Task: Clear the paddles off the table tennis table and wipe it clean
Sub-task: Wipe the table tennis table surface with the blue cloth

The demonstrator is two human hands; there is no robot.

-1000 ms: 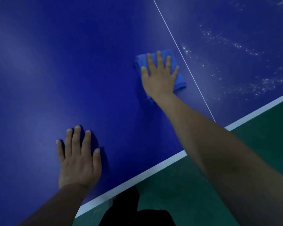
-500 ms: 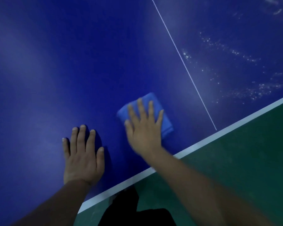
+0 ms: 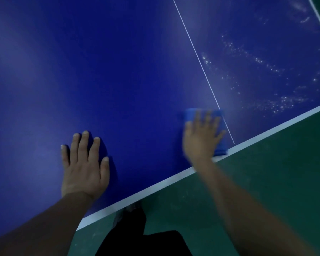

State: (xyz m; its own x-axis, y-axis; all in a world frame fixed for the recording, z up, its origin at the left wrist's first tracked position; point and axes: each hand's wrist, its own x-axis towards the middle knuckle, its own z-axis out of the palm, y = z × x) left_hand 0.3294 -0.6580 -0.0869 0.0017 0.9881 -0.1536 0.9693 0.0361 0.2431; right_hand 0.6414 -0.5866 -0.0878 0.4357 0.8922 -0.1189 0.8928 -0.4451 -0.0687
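While the left hand lies flat on the blue table with its fingers straight and close together, holding nothing, the right hand presses spread, straight fingers down on a folded blue cloth near the white edge line. The cloth's long axis runs from that edge away up the table, along the thin centre line just beside it. Motion blur smears the right hand and cloth, the hand hides most of the cloth, and white specks dot the surface further right.
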